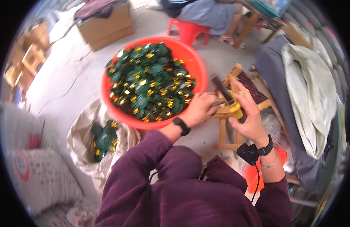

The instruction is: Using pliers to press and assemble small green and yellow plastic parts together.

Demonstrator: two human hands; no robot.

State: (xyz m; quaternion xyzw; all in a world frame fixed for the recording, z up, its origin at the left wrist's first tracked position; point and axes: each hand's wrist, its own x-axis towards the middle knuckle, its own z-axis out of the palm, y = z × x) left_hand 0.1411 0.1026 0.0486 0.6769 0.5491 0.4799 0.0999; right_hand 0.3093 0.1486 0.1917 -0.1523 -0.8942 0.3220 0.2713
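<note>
My left hand (200,108) is closed at the right rim of a red basin, its fingertips pinched near a small brownish piece that I cannot make out. Just right of it stands a tilted tool with a yellow body (235,109) and a dark bar, above a wooden frame (223,130). Beside the yellow body my right hand (251,113) has its fingers stretched upward and its thumb apart, close to or touching the tool. Green round pieces with shiny gold parts (152,81) fill the red basin (199,64).
An open white sack (78,147) with similar green and gold pieces stands at my left. Behind the basin are a cardboard box (107,32) and a person seated on a red stool (188,32). Grey cloth and a pale sack (311,98) lie on the right, above an orange-red container (254,178).
</note>
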